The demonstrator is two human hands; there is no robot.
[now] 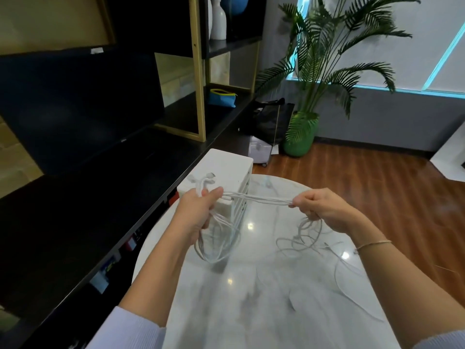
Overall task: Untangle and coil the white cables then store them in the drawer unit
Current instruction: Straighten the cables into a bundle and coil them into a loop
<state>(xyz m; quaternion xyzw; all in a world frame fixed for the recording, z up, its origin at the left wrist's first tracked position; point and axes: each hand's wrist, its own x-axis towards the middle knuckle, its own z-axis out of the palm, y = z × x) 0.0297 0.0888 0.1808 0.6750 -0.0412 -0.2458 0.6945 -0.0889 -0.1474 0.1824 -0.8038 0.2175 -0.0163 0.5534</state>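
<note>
A: Where are the white cables point(259, 198) sitting relative to the hands?

B: A bundle of them is stretching taut between both hands, running from nine o'clock to three o'clock above the round marble table point(251, 311). The left hand point(198, 210) is closing in a fist around one end, with connector ends poking out at its twelve o'clock and loops hanging down at its six o'clock. The right hand point(324, 207) is pinching the other end between thumb and curled fingers, and slack strands are trailing from it onto the table at five o'clock.

A: And the drawer unit point(221, 180)?

B: It is standing on the table at twelve o'clock from the left hand, just behind it, white, with its drawer fronts facing three o'clock. Whether anything is lying inside the drawers, I cannot tell.

A: Anything else on the arm?

B: A thin bracelet point(372, 245) is circling the right wrist.
</note>
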